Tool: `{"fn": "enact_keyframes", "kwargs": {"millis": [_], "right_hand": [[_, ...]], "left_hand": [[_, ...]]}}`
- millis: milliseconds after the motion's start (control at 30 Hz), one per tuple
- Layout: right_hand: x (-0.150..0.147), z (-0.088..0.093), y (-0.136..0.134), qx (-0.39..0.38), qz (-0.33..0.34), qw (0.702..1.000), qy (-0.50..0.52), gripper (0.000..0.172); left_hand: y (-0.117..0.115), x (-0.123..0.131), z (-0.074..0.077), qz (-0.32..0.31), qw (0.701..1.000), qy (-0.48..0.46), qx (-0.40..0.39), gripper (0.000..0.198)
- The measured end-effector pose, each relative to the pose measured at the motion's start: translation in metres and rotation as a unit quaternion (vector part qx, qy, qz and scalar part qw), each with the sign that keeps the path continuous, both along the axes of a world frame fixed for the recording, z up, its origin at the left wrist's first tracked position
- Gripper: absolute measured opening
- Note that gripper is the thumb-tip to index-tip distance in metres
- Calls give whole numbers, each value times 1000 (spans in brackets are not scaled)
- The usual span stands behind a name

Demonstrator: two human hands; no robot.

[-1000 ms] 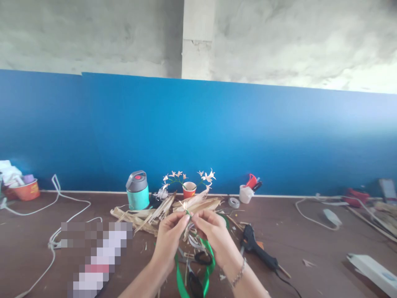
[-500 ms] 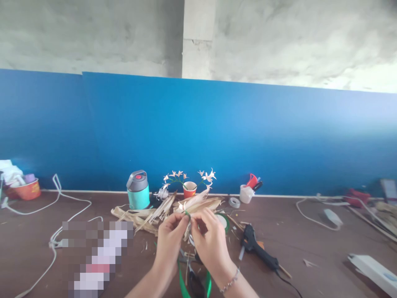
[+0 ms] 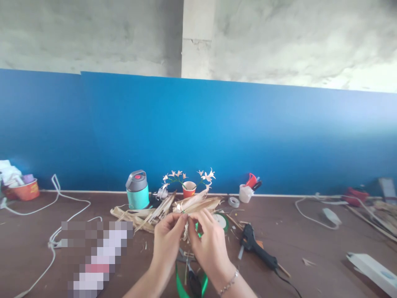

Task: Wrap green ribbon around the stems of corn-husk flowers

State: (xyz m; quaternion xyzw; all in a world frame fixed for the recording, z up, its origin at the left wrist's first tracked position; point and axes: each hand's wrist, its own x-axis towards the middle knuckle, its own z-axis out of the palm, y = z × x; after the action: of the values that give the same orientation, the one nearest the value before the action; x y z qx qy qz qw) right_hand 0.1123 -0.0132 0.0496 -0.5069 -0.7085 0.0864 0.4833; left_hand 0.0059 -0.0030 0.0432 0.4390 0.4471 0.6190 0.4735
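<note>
A small pale flower [image 3: 179,207] with a bit of green below it, seemingly made of dried husk, pokes up above my fingertips. My left hand [image 3: 169,240] is closed in a pinch on its base. Close beside it, my right hand [image 3: 208,238] pinches too, its fingertips almost touching the left ones. Green tape [image 3: 198,229] shows between the right hand's fingers; where it meets the flower is hidden. Under my wrists lie a dark-handled tool [image 3: 194,283] and a loop of green ribbon [image 3: 181,285]. Dry husks [image 3: 198,204] are piled just beyond my hands.
A red paper cup [image 3: 189,190] holds flower stems at the back. A teal flask [image 3: 138,194] stands left of it. Rightward are a tape roll [image 3: 233,202], a white cup [image 3: 246,193], a green-rimmed spool [image 3: 222,221] and a black glue gun [image 3: 257,250]. White cables [image 3: 72,215] cross the left side.
The flower now sits slightly lower and further left over my fingertips. Green tape has come into sight between my right fingers. Both hands have shifted slightly left, still pinching.
</note>
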Motion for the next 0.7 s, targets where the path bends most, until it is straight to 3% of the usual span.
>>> {"fn": "enact_keyframes", "kwargs": {"millis": [100,233,400,467,533,700], "right_hand": [[4,4,7,-130,66,980,135,18],[14,6,13,-290,151,898,294,23],[25,3,14,-392,248,785,410,17],[26,2,15,-408,261,759,435,17],[25,3,16,-406,256,756,445,17],[23,6,14,-381,221,789,429,21]], "left_hand": [[2,-4,6,5,1000,5,-2,22],[2,-6,13,-40,999,-3,1,20],[-1,-5,18,-110,994,-1,11,26],[-1,-5,18,-124,992,-1,9,27],[-1,-6,17,-128,992,3,7,26],[3,-8,14,-133,991,5,20,21]]}}
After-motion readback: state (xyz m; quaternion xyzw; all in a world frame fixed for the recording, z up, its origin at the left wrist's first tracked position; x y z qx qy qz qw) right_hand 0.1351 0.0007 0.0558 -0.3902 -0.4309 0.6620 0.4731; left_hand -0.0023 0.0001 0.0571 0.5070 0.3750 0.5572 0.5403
